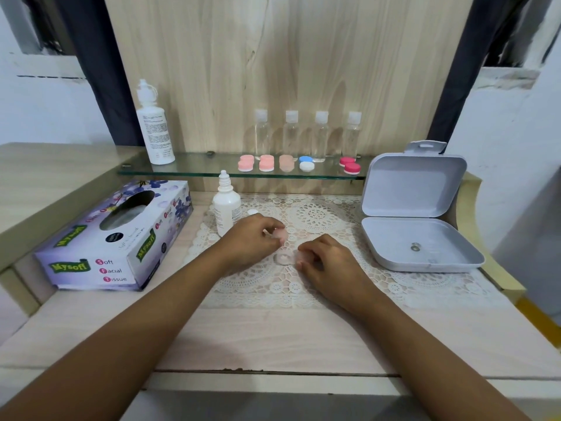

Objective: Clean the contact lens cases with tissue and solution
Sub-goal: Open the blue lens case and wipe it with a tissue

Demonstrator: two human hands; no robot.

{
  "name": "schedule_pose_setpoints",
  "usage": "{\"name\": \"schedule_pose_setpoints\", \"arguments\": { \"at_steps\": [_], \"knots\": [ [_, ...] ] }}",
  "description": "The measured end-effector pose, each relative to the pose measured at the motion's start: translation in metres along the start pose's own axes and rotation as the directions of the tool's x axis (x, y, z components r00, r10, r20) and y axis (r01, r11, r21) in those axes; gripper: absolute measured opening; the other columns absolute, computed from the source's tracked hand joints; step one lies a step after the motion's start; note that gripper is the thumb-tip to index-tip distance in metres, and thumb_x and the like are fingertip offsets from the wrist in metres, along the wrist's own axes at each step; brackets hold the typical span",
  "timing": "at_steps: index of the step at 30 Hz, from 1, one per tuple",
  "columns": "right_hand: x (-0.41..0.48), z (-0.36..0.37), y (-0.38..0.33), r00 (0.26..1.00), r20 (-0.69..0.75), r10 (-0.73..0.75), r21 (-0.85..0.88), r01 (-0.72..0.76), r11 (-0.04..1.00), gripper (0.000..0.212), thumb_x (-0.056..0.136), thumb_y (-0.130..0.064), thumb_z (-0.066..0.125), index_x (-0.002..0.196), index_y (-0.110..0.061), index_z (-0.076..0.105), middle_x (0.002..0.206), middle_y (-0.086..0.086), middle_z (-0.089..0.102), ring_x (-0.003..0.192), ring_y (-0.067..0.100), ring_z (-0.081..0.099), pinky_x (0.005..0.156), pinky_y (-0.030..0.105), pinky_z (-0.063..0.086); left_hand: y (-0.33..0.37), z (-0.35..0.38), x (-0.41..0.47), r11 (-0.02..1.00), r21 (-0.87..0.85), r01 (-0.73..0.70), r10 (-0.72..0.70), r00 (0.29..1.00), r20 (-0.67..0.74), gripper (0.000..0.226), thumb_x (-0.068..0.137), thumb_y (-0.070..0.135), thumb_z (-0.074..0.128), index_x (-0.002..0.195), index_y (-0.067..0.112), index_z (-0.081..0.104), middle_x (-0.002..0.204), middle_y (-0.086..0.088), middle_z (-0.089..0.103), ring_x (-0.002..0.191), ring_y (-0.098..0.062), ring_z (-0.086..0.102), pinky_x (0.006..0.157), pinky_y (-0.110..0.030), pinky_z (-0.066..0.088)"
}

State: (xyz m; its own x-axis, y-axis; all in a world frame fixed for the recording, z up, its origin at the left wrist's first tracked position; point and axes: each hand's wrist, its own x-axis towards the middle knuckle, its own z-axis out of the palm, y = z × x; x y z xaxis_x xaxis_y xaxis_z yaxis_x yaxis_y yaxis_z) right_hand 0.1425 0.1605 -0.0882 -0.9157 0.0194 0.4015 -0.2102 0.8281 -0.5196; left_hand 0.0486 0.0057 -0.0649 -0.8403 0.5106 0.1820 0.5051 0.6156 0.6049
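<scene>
On the lace mat [315, 218] lies a clear contact lens case [283, 258] between my two hands. My left hand [255, 238] pinches a pale pink cap [280, 234] just above and left of the case. My right hand [328, 259] grips the right end of the case with curled fingers. A small white solution bottle [226, 205] stands uncapped behind my left hand, its white cap [252, 212] lying beside it. The purple tissue box [118, 238] lies at the left.
A glass shelf [197, 170] holds a tall white bottle [154, 129], several clear bottles [291, 135] and several pink, blue, white and red lens cases [267, 163]. An open grey box [416, 226] sits at the right. A wooden back panel rises behind.
</scene>
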Motion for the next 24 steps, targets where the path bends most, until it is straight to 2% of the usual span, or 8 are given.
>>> {"name": "schedule_pose_setpoints", "arguments": {
  "at_steps": [5,8,10,13,17,18,20,24],
  "knots": [
    [-0.001,-0.001,0.0,1.0,0.009,0.007,0.003,-0.007,1.0,0.018,0.087,-0.019,0.057,0.103,-0.013,0.064,0.098,-0.002,0.05,0.09,0.012,0.05,0.082,0.022,0.04,-0.001,0.005,0.014,0.99,0.142,-0.017,0.004,0.996,0.091,0.037,0.088,0.029,0.061,0.124,0.024,0.059,0.103,0.0,0.058,0.089,-0.01,0.049,0.077,-0.022,0.036],
    [-0.001,0.0,0.0,1.0,0.011,0.01,0.008,-0.01,1.0,0.018,0.087,-0.019,0.057,0.103,-0.014,0.064,0.097,-0.004,0.049,0.09,0.011,0.049,0.082,0.021,0.04,-0.001,0.006,0.016,0.989,0.146,-0.015,-0.002,0.994,0.114,0.043,0.088,0.028,0.059,0.131,0.026,0.052,0.094,0.004,0.057,0.087,-0.01,0.049,0.076,-0.023,0.037],
    [0.0,0.0,0.0,1.0,0.018,0.013,0.006,-0.013,1.0,0.018,0.087,-0.02,0.057,0.103,-0.014,0.064,0.096,-0.005,0.048,0.089,0.01,0.048,0.081,0.021,0.039,-0.002,0.005,0.013,0.995,0.101,-0.015,0.003,0.993,0.121,0.046,0.089,0.024,0.058,0.135,0.027,0.048,0.084,0.009,0.053,0.079,-0.007,0.05,0.069,-0.018,0.038],
    [0.0,0.0,0.001,1.0,0.015,0.011,0.001,-0.011,1.0,0.018,0.087,-0.02,0.058,0.102,-0.014,0.064,0.096,-0.005,0.049,0.089,0.01,0.048,0.081,0.021,0.039,-0.004,0.001,0.004,1.0,-0.012,0.01,-0.009,0.997,0.077,0.043,0.093,0.014,0.048,0.134,0.026,0.048,0.091,0.013,0.055,0.079,-0.006,0.055,0.063,-0.008,0.04],
    [0.001,0.001,0.001,1.0,0.011,0.01,-0.003,-0.01,1.0,0.018,0.087,-0.021,0.058,0.103,-0.014,0.064,0.096,-0.005,0.048,0.09,0.01,0.048,0.08,0.02,0.037,-0.004,-0.001,-0.016,0.991,-0.132,0.027,-0.024,1.0,0.018,0.025,0.095,0.024,0.049,0.117,0.025,0.059,0.108,0.003,0.063,0.096,-0.024,0.062,0.078,-0.033,0.051],
    [0.001,0.001,0.002,1.0,0.012,0.012,-0.003,-0.012,1.0,0.02,0.087,-0.022,0.058,0.104,-0.015,0.064,0.097,-0.004,0.049,0.092,0.011,0.048,0.081,0.021,0.038,-0.003,0.0,-0.021,0.987,-0.159,0.02,-0.014,0.999,0.039,0.023,0.093,0.03,0.052,0.114,0.025,0.061,0.108,0.005,0.064,0.096,-0.018,0.062,0.079,-0.03,0.05],
    [0.001,0.0,0.001,1.0,0.012,0.018,-0.003,-0.018,1.0,0.022,0.087,-0.023,0.06,0.107,-0.015,0.063,0.1,-0.002,0.051,0.094,0.013,0.05,0.082,0.021,0.039,-0.003,0.002,-0.03,0.986,-0.168,-0.011,0.025,0.997,0.08,0.032,0.087,0.04,0.06,0.114,0.024,0.062,0.111,0.01,0.061,0.099,0.0,0.057,0.081,-0.011,0.043],
    [0.001,-0.001,0.001,1.0,0.004,0.017,0.006,-0.018,1.0,0.024,0.085,-0.022,0.062,0.107,-0.014,0.064,0.1,0.001,0.054,0.094,0.015,0.052,0.076,0.016,0.035,-0.005,0.008,-0.033,0.991,-0.111,-0.073,0.077,0.996,0.036,0.035,0.08,0.036,0.069,0.11,0.018,0.065,0.108,0.007,0.056,0.095,0.007,0.051,0.077,0.005,0.033]
  ]
}}
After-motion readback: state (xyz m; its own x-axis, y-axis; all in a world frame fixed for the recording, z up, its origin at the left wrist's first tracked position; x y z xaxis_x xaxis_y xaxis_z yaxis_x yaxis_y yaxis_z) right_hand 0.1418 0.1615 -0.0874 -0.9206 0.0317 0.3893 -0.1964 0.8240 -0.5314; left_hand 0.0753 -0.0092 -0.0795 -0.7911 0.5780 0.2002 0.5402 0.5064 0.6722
